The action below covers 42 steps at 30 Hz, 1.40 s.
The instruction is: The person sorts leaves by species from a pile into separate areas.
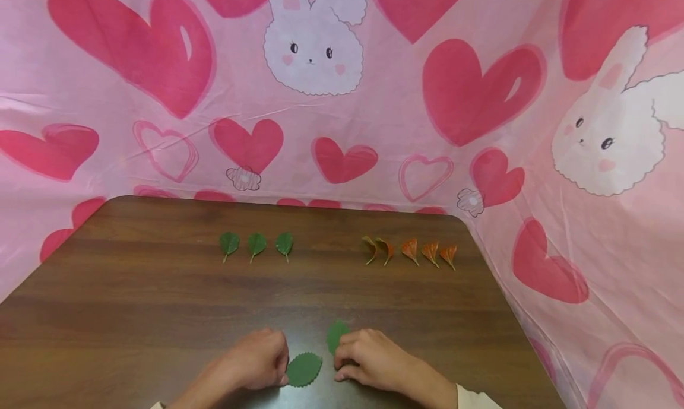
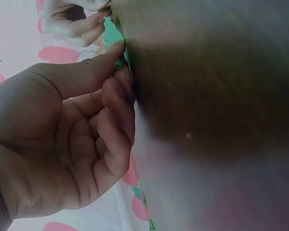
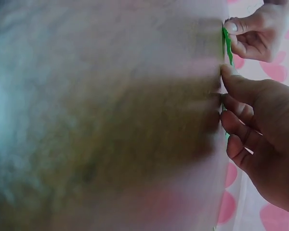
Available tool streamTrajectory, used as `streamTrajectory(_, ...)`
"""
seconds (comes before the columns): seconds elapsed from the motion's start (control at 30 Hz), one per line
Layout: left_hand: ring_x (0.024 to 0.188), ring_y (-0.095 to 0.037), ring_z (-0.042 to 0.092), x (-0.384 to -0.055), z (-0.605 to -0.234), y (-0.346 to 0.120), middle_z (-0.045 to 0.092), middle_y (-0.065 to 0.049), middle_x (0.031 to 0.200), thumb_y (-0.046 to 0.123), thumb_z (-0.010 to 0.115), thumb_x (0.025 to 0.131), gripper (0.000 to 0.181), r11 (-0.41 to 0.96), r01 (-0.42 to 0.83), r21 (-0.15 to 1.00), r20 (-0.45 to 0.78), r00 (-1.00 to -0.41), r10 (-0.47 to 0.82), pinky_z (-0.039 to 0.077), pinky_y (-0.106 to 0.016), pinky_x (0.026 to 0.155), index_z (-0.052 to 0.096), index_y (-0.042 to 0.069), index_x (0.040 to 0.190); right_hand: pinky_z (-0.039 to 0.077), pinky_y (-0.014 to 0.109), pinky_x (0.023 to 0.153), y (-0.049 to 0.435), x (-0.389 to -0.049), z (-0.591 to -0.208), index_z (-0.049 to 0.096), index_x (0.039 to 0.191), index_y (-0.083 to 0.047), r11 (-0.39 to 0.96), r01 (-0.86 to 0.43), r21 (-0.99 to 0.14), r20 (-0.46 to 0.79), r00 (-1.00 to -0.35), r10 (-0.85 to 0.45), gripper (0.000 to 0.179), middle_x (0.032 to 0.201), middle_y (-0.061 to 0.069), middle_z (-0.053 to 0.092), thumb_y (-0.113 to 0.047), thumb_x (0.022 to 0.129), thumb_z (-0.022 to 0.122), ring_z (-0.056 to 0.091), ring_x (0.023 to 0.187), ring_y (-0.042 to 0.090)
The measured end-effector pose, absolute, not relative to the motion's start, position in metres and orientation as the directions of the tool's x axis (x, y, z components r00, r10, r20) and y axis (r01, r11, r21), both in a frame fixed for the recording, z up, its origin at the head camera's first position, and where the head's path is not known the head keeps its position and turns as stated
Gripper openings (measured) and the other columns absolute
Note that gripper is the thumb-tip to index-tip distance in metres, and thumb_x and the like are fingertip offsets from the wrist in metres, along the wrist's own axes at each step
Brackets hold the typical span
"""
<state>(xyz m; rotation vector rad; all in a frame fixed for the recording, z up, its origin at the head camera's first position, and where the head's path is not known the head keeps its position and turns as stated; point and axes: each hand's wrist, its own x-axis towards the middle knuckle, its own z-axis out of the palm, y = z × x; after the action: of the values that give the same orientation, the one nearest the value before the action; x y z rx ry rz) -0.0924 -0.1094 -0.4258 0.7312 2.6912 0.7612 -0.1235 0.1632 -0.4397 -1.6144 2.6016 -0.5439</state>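
My left hand [image 1: 259, 358] pinches one end of a green leaf with a toothed edge [image 1: 304, 370] between thumb and forefinger, low at the tabletop. In the left wrist view the same leaf [image 2: 113, 32] sticks out past the thumb. My right hand [image 1: 374, 360] rests with bent fingers on the table at a second green leaf [image 1: 336, 334], whose lower part the fingers cover. Seen from the right wrist, the thumb [image 3: 229, 77] and fingers stand apart, their tips at the table surface.
Three small green leaves [image 1: 256, 244] lie in a row at the back left of the brown wooden table [image 1: 160, 302]. Several orange-brown leaves [image 1: 409, 250] form a row at the back right, two of them curled. A pink cloth with hearts and rabbits [image 1: 395, 118] hangs behind the table.
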Motion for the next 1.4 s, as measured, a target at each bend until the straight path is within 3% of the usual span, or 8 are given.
streamTrajectory(0.37,0.053,0.002,0.037,-0.093,-0.426,-0.113,0.042,0.018,0.055,0.012,0.082,0.077,0.034,0.704,0.356,0.615,-0.113,-0.843,0.526,0.035,-0.019,0.052,0.055,0.017,0.056,0.041,-0.001,0.067,0.166,-0.124,-0.442,0.074,0.082,-0.018,0.399,-0.813,-0.424,0.168,-0.504,-0.848,0.009,0.081,-0.01,0.069,-0.021,0.09,0.078,0.052,0.075,-0.015)
streamTrajectory(0.73,0.053,0.004,0.043,-0.099,-0.424,-0.115,0.055,0.013,0.054,0.011,0.085,0.075,0.026,0.635,0.319,0.704,-0.086,-0.849,0.522,0.039,-0.019,0.054,0.065,0.015,0.06,0.041,-0.001,0.061,0.167,-0.125,-0.442,0.072,0.074,-0.015,0.431,-0.801,-0.415,0.293,-0.567,-0.77,0.016,0.073,-0.008,0.069,-0.012,0.08,0.086,0.051,0.068,-0.014)
streamTrajectory(0.9,0.053,0.004,0.047,-0.101,-0.423,-0.116,0.062,0.008,0.056,0.012,0.087,0.075,0.021,0.593,0.269,0.759,-0.112,-0.843,0.526,0.042,-0.019,0.053,0.069,0.014,0.064,0.043,0.004,0.058,0.169,-0.126,-0.441,0.067,0.075,-0.015,0.476,-0.715,-0.512,0.25,-0.655,-0.713,0.019,0.07,-0.007,0.067,-0.01,0.082,0.084,0.049,0.065,-0.013)
streamTrajectory(1.0,0.053,0.003,0.049,-0.103,-0.421,-0.118,0.063,0.007,0.057,0.01,0.086,0.076,0.018,0.546,0.225,0.807,-0.135,-0.83,0.541,0.043,-0.019,0.052,0.07,0.012,0.066,0.046,0.007,0.06,0.171,-0.128,-0.441,0.07,0.083,-0.012,0.493,-0.668,-0.557,0.236,-0.697,-0.678,0.012,0.072,-0.005,0.068,-0.009,0.085,0.081,0.052,0.067,-0.011)
streamTrajectory(1.13,0.053,0.002,0.049,-0.107,-0.416,-0.121,0.062,0.006,0.058,0.01,0.085,0.078,0.016,0.503,0.185,0.844,-0.155,-0.814,0.559,0.041,-0.018,0.05,0.071,0.01,0.069,0.047,0.007,0.063,0.175,-0.131,-0.442,0.076,0.094,-0.008,0.471,-0.703,-0.533,0.3,-0.677,-0.672,0.008,0.078,-0.003,0.07,-0.009,0.087,0.078,0.057,0.071,-0.008)
streamTrajectory(1.4,0.054,0.002,0.051,-0.108,-0.413,-0.125,0.068,0.003,0.06,0.015,0.086,0.078,0.015,0.485,0.169,0.858,-0.153,-0.817,0.556,0.041,-0.018,0.05,0.073,0.012,0.071,0.045,0.005,0.065,0.177,-0.132,-0.443,0.079,0.091,-0.01,0.451,-0.76,-0.468,0.377,-0.633,-0.676,0.004,0.078,-0.004,0.068,-0.009,0.088,0.076,0.059,0.072,-0.005)
